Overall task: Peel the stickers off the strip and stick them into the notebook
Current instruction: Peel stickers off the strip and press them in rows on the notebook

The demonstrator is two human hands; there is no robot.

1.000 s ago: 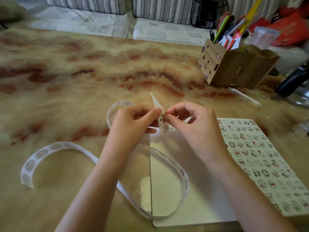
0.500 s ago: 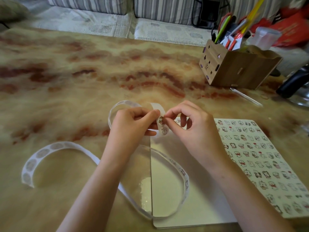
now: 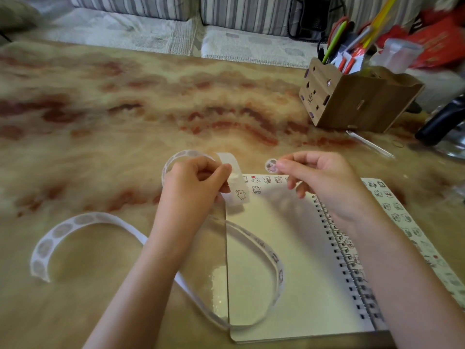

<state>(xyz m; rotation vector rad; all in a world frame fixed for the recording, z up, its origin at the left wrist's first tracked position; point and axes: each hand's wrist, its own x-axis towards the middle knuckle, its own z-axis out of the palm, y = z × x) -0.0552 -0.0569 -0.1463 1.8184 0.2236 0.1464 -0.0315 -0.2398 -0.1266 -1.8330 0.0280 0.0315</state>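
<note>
As left grip (image 3: 193,187) pinches strip (image 3: 237,191) and right grip (image 3: 324,182) sticker (image 3: 271,165), pen box (image 3: 357,104) stands beyond.

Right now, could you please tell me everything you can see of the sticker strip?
The strip is a long, white, paper-like ribbon, slightly see-through. It curls in loose loops over the table and the open notebook. Its left stretch shows grey round spots; the loop over the page carries small cartoon stickers. The left hand pinches it near its raised far bend. The right hand, holding a peeled sticker, is clear of it.
</note>
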